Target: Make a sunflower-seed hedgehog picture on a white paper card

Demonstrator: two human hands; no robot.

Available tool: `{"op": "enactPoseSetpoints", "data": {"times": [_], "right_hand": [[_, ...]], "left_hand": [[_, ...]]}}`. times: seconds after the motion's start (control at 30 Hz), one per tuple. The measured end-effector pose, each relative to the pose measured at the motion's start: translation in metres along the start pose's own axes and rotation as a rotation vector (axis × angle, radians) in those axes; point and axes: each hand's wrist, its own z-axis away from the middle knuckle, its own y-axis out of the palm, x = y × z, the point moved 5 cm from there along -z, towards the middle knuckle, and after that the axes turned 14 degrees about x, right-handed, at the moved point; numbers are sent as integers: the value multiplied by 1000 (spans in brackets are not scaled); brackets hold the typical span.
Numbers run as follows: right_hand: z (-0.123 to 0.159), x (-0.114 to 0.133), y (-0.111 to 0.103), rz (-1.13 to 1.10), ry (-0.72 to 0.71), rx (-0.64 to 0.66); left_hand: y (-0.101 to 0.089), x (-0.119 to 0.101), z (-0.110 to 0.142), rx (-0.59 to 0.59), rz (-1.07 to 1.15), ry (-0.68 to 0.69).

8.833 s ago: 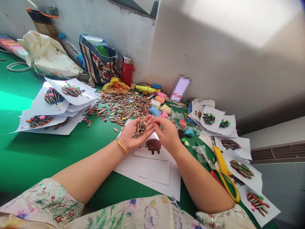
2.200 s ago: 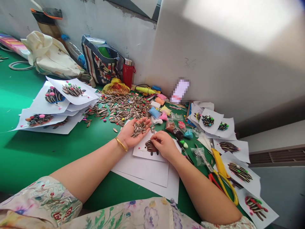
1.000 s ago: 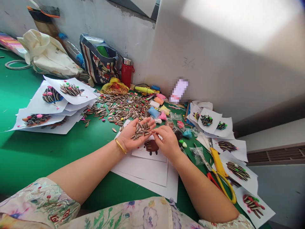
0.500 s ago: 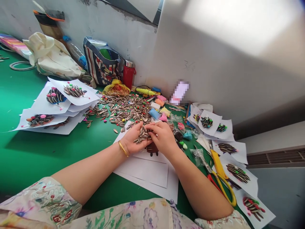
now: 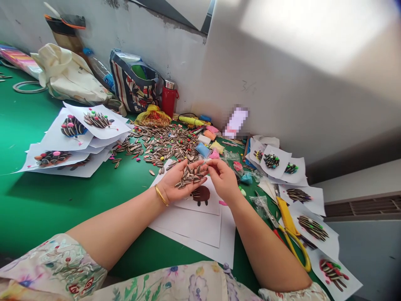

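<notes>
My left hand is palm up over the paper, cradling a small heap of striped sunflower seeds. Close to its fingertips, my right hand has thumb and fingers pinched together; whatever they hold is too small to make out. Below the hands, a brown clay hedgehog shape with dark feet lies on a white sheet. A few pale seed spines show at its left side, partly covered by my left hand. Beyond the hands spreads a large pile of sunflower seeds mixed with coloured bits.
Finished-looking seed hedgehogs on paper lie stacked at left and right. Yellow-handled scissors rest by my right forearm. Coloured clay packs, a red flask and a striped bag stand towards the wall.
My right hand has drawn back to the right from the seeds in my left palm to its fingertips. More of the brown hedgehog shape and the seed heap now shows.
</notes>
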Motion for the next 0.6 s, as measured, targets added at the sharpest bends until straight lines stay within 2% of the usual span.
{"op": "enactPoseSetpoints", "data": {"times": [0.23, 0.37, 0.6], "right_hand": [[1, 5, 2, 36, -36, 17], [1, 10, 3, 39, -82, 15], [2, 15, 9, 306, -145, 86]], "left_hand": [[1, 2, -2, 43, -17, -34], [0, 2, -2, 7, -13, -30], [2, -1, 0, -35, -55, -25]]}}
